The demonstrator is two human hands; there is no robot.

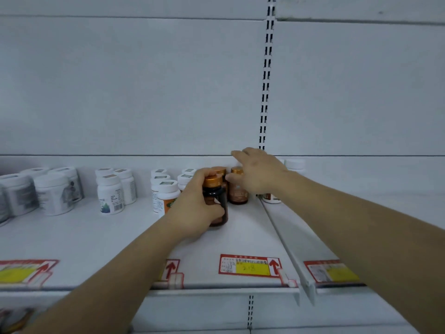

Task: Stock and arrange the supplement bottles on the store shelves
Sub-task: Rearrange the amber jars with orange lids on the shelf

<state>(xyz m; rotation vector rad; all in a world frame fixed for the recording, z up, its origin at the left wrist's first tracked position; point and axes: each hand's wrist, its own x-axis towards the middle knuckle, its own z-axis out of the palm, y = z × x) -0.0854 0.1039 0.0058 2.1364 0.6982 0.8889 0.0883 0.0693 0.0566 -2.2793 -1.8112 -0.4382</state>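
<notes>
My left hand (pixel 195 205) grips a dark amber bottle with a gold cap (pixel 216 201), standing upright on the white shelf (pixel 240 232). Just behind it stand two more amber bottles with gold caps (pixel 238 189). My right hand (pixel 257 172) reaches over them with its fingers spread and fairly straight, the thumb touching the cap of the right amber bottle. It holds nothing that I can see.
White bottles stand in groups along the back: large tubs (pixel 53 191) far left, blue-labelled ones (pixel 112 191), orange-labelled ones (pixel 166 191). More white bottles (pixel 295 165) sit behind my right wrist. A shelf divider (pixel 286 237) runs front to back. Price tags (pixel 249 265) line the front edge.
</notes>
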